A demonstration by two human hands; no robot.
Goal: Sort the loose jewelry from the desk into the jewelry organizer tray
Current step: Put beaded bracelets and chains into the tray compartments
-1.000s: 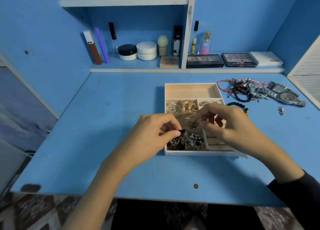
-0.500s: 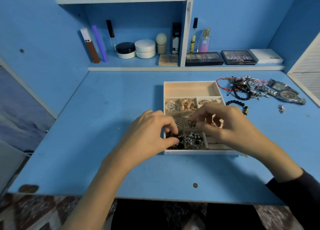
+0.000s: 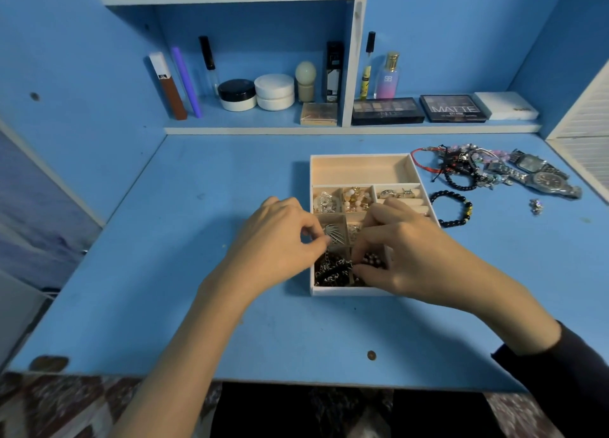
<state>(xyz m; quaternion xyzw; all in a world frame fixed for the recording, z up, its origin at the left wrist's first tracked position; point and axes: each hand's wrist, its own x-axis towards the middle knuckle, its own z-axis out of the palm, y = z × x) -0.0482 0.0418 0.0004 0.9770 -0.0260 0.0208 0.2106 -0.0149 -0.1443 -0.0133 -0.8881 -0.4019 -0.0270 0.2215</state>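
Left hand [image 3: 280,240] and right hand [image 3: 412,256] pinch dark chains [image 3: 329,270] inside the organizer tray [image 3: 359,171].

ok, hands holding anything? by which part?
Left hand pinches a chain at its upper end, over the tray. Right hand touches dark beads; hold unclear.

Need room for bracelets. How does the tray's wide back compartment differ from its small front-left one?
The wide back compartment of the cream organizer tray is empty; the small front-left compartment is heaped with dark chain jewelry. The back one spans nearly the tray's width; the front-left is a small cell. The left hand pinches a chain over the front-left. Both are cream-lined.
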